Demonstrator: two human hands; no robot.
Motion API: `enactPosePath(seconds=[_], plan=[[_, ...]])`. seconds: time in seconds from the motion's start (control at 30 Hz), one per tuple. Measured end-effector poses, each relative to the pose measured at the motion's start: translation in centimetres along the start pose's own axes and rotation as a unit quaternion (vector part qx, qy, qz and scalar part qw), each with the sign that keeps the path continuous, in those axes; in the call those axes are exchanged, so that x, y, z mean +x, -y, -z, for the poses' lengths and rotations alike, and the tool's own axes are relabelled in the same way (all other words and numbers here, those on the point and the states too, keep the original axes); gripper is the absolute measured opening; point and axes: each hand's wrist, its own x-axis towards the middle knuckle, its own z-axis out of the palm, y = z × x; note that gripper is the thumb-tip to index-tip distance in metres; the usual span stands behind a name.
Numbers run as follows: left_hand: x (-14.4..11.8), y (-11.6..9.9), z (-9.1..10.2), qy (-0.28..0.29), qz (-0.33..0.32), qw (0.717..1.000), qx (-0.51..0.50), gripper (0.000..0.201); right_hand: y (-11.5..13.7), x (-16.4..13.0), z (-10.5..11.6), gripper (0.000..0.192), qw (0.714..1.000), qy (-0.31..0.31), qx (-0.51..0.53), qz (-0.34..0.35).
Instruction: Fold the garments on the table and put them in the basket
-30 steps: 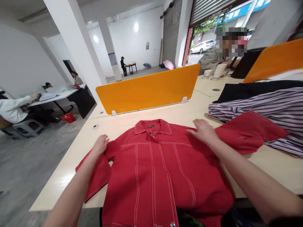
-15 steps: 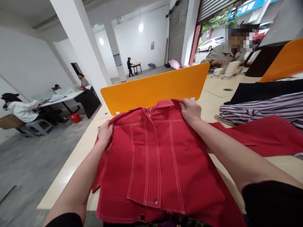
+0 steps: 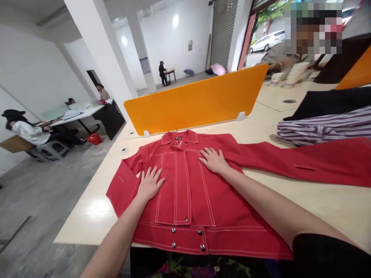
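A red jacket [image 3: 199, 193] with white stitching and metal snaps lies front side up on the pale wooden table [image 3: 89, 210], its collar toward the orange divider. My left hand [image 3: 150, 183] rests on the jacket's left chest panel as I see it, fingers spread. On the upper right chest lies my right hand [image 3: 213, 160], palm down with fingers apart. The left sleeve bends down beside the body, while the right sleeve stretches out across the table to the right. The hem hangs near the table's front edge.
An orange divider [image 3: 194, 102] stands behind the jacket. Folded striped cloth [image 3: 324, 125] and black cloth [image 3: 333, 102] lie at the right. Beyond them are paper cups [image 3: 297, 75] and a seated person [image 3: 275, 58]. Other people sit at a table on the far left.
The jacket has come down from being held up by its shoulders and now lies flat. Both hands have let go of the shoulders and rest open on its front.
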Motion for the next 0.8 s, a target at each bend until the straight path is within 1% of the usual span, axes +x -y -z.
enactPosePath(seconds=[0.07,0.17,0.23,0.27,0.33,0.43,0.5,0.57,0.63,0.73,0.8], plan=[[-0.2,-0.4,-0.2,-0.005,0.015,1.000,0.005,0.054,-0.8,0.8,-0.2,0.059,1.000,0.005,-0.002,0.014],[0.1,-0.8,0.1,0.000,0.032,0.999,0.006,0.054,-2.0,3.1,0.2,0.060,0.998,0.020,0.002,0.052],[0.2,-1.0,0.4,0.004,0.042,0.999,0.002,0.055,-2.1,4.3,0.5,0.059,0.997,0.034,0.004,0.066],[0.1,-1.1,0.4,0.005,0.045,0.999,0.000,0.055,-1.9,4.6,0.7,0.058,0.997,0.040,0.004,0.061],[-0.1,-1.3,0.5,0.003,0.049,0.999,-0.004,0.055,-0.8,4.5,0.9,0.055,0.998,0.046,-0.004,0.030],[-0.5,-1.4,0.6,0.001,0.054,0.998,-0.012,0.055,1.6,2.8,0.8,0.049,0.999,0.022,-0.019,-0.043],[-0.7,-1.6,0.7,0.004,0.062,0.998,-0.019,0.055,2.5,1.3,0.5,0.049,0.998,-0.002,-0.008,-0.062],[-0.9,-2.0,0.6,0.008,0.076,0.997,-0.024,0.055,2.3,0.2,0.1,0.050,0.999,-0.020,0.013,-0.037],[-1.1,-2.5,0.6,0.010,0.094,0.995,-0.027,0.056,1.3,-0.1,-0.2,0.052,0.999,-0.029,0.027,0.008],[-1.6,-3.5,0.7,0.009,0.108,0.994,-0.027,0.056,-0.2,0.7,-0.3,0.052,0.998,-0.027,0.025,0.059],[-1.8,-3.9,0.8,0.008,0.111,0.993,-0.029,0.056,-0.7,1.4,-0.1,0.051,0.997,-0.021,0.019,0.075]])
